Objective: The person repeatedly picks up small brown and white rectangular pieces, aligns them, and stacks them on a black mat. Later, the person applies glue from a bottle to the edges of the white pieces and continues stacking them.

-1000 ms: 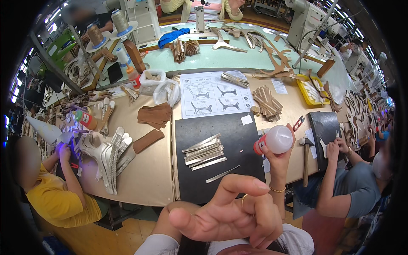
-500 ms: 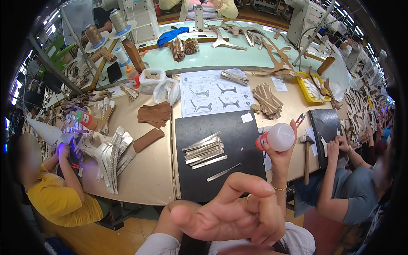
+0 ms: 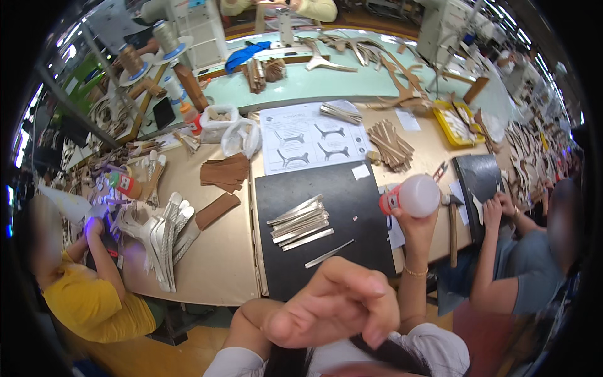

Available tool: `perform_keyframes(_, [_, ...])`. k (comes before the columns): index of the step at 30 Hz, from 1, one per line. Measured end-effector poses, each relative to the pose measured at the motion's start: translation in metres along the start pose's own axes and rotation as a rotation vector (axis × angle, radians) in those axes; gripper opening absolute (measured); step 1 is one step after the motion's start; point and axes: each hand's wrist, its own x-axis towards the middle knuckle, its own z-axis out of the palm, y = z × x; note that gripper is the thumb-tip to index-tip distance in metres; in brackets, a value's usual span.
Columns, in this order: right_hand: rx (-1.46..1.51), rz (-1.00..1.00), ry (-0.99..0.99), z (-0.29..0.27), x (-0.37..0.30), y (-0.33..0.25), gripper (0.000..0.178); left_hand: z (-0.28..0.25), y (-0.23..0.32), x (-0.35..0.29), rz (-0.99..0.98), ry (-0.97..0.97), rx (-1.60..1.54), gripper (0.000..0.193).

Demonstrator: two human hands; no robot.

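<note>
My right hand (image 3: 419, 227) is wrapped round a translucent plastic bottle (image 3: 419, 193) with a red label, raised over the right edge of a black mat (image 3: 333, 201). The bottle's round end faces up toward me. Close in front of me is my left hand (image 3: 336, 301), palm up, its fingers loosely bent and apart with nothing in them. On the mat beyond it lies a stack of thin pale metallic-looking strips (image 3: 301, 221). A single strip (image 3: 330, 253) rests apart, nearer to me.
A printed diagram sheet (image 3: 295, 129) lies behind the mat, beside brown strips (image 3: 391, 146). A hammer (image 3: 453, 232) and red snips (image 3: 440, 171) are at the right. Brown leather pieces (image 3: 223, 171) lie left. Co-workers sit on both sides; one wears a yellow shirt (image 3: 100, 301).
My left hand has drawn slightly left and its fingers have curled a little more. The bottle in my right hand has tilted and shifted slightly. The view has moved a little.
</note>
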Motion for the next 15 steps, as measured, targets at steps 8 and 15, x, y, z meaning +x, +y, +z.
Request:
perform_keyframes(8, [0.452, 0.097, 0.241, -0.036, 0.021, 0.021, 0.080, -0.056, 0.045, -0.083, -0.423, 0.480, 1.526, 0.031])
perform_keyframes(15, [0.692, 0.286, 0.275, -0.016, 0.034, 0.003, 0.077, -0.097, 0.051, -0.134, -0.617, 0.496, 2.155, 0.031])
